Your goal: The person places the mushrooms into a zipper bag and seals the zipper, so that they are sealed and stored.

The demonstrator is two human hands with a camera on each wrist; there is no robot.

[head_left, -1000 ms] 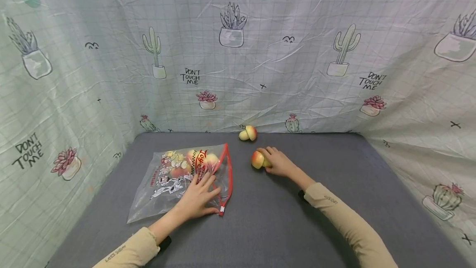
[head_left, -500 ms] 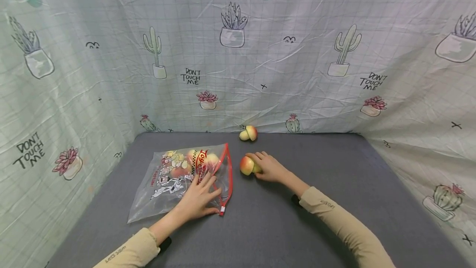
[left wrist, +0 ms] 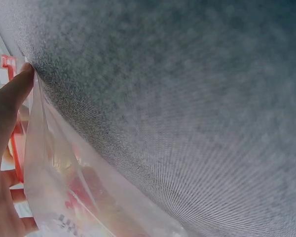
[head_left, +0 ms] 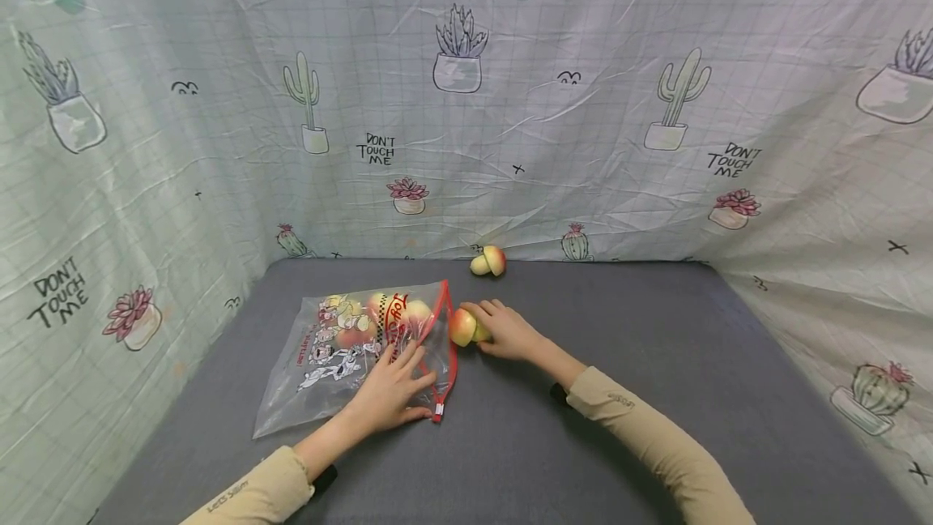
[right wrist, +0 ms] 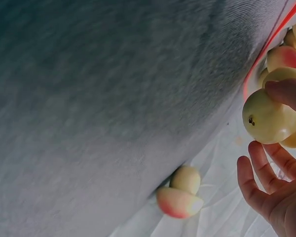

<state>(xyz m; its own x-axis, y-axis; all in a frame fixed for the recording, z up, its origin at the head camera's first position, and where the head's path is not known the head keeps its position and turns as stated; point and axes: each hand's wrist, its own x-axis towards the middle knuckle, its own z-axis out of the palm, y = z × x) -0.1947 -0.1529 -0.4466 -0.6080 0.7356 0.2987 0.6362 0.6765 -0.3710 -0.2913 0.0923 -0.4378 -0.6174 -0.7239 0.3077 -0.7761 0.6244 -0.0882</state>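
Observation:
A toy mushroom (head_left: pixel 462 327) with a yellow stem and a red-yellow cap is held by its stem in my right hand (head_left: pixel 507 332). Its cap is right at the red-edged mouth of a clear printed zip bag (head_left: pixel 291 395); the right wrist view shows the stem end (right wrist: pixel 269 118) between thumb and fingers. Several similar mushrooms (head_left: pixel 355 336) show through the plastic. My left hand (head_left: pixel 388 394) rests on the bag near the mouth, fingers spread, its thumb close to the white slider (head_left: pixel 439 409). In the left wrist view the thumb (left wrist: pixel 20 86) lies along the bag's edge.
Another toy mushroom (head_left: pixel 490 261) lies at the back of the grey table (head_left: pixel 619 322), close to the cactus-print curtain (head_left: pixel 525 209). The curtain rises behind the table and along both sides.
My right hand has moved left with the mushroom, from the middle of the table up to the bag's mouth. The left hand and the bag have stayed in place.

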